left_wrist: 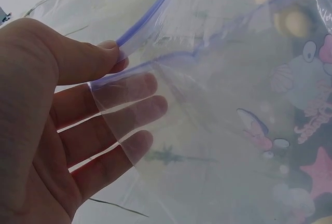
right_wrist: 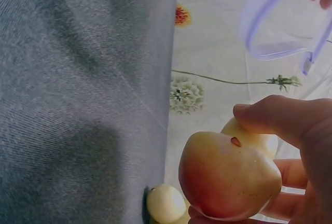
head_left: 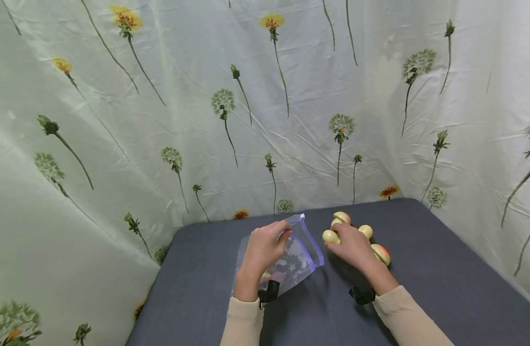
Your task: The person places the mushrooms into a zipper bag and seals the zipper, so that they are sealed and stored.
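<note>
Left grip (head_left: 265,250) pinches a starfish-printed bag (head_left: 296,262); right grip (head_left: 353,246) clasps red-yellow fruit (right_wrist: 228,177).

A clear zip bag (head_left: 296,277), printed with pink starfish and shells, slants with its purple-edged mouth gaping, pinched in the left grip (head_left: 266,244). The right grip (head_left: 353,246) holds a smooth pale yellow piece (head_left: 331,236); a rounded red-and-yellow piece (right_wrist: 225,177) shows close beside.
</note>
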Demonstrator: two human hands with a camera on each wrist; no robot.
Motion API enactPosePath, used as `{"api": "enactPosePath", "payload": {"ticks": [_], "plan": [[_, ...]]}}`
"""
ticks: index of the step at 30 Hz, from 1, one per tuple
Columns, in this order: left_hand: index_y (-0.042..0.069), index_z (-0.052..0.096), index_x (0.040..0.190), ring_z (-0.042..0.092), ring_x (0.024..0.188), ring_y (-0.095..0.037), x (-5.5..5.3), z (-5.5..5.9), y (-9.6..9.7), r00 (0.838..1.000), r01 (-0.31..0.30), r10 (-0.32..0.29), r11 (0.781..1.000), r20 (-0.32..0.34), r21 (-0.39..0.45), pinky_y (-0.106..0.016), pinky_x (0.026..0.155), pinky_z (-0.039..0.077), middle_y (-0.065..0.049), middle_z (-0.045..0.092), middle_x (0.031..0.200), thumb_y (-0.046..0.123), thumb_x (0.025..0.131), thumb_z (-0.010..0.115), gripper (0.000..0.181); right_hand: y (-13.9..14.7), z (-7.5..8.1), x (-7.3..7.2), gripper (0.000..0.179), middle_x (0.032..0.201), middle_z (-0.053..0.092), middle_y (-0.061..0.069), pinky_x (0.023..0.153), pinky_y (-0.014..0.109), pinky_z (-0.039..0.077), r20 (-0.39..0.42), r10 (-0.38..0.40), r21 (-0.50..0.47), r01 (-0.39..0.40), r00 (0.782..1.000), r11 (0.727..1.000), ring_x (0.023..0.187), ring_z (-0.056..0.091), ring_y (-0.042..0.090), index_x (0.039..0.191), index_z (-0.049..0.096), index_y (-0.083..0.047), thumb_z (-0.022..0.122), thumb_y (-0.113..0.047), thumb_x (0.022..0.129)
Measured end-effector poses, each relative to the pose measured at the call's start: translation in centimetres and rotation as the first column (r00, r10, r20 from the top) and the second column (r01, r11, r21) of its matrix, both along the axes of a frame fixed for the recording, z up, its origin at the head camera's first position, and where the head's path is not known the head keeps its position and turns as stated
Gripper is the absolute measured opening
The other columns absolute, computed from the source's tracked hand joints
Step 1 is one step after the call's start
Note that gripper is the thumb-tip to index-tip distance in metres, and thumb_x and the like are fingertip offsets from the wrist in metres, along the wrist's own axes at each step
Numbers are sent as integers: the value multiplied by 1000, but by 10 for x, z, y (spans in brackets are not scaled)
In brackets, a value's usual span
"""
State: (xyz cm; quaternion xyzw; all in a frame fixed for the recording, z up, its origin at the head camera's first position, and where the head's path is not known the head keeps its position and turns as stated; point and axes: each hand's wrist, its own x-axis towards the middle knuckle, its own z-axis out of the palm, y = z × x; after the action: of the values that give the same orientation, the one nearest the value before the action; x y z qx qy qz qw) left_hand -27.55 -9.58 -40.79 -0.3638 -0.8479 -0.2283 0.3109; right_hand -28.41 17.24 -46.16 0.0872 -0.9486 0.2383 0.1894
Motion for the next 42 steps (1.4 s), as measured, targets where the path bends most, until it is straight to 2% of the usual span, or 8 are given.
{"api": "enactPosePath", "payload": {"ticks": [6,14,17,27,34,42], "plan": [[16,72,97,45,54,-2,-1,0,-1,1000,4,-4,1000,-1,15,-22,50,39,8,68,83,13,92,75,6,2,6,4,37,81,64,1,53,38,39,-57,-3,-20,2,998,1000,60,49,18,104,69,-11,84,-31,77],[16,72,97,45,54,-2,-1,1,-1,1000,7,-6,1000,-7,13,-22,51,39,8,68,84,14,93,74,5,4,13,7,39,83,64,2,54,36,39,-49,-12,-53,9,999,999,63,51,20,108,70,-12,83,-31,78],[17,72,97,45,54,-1,0,1,-2,1000,6,-6,1000,-3,14,-22,51,40,8,68,84,14,94,73,5,5,16,9,40,91,67,5,55,37,41,-50,-12,-61,9,999,998,67,55,21,111,70,-11,83,-32,79],[19,71,97,46,54,-1,-2,1,-2,1000,2,-2,1000,6,7,-22,50,39,9,69,84,15,95,73,5,4,25,15,44,103,71,9,60,39,41,-64,-27,-95,21,998,995,72,57,22,117,71,-11,82,-33,81],[16,72,98,45,53,-1,-3,1,-1,1000,8,-8,1000,9,8,-23,49,38,8,70,86,13,93,74,7,3,31,20,44,103,71,10,63,43,43,-96,-29,-124,17,995,992,75,60,25,117,71,-10,82,-32,81],[16,72,98,44,52,-1,-2,3,0,999,19,-20,1000,38,13,-22,49,37,7,71,88,12,94,73,6,1,35,23,44,104,71,11,65,45,44,-85,-42,-144,29,996,989,80,62,28,118,71,-10,81,-34,82]]}}
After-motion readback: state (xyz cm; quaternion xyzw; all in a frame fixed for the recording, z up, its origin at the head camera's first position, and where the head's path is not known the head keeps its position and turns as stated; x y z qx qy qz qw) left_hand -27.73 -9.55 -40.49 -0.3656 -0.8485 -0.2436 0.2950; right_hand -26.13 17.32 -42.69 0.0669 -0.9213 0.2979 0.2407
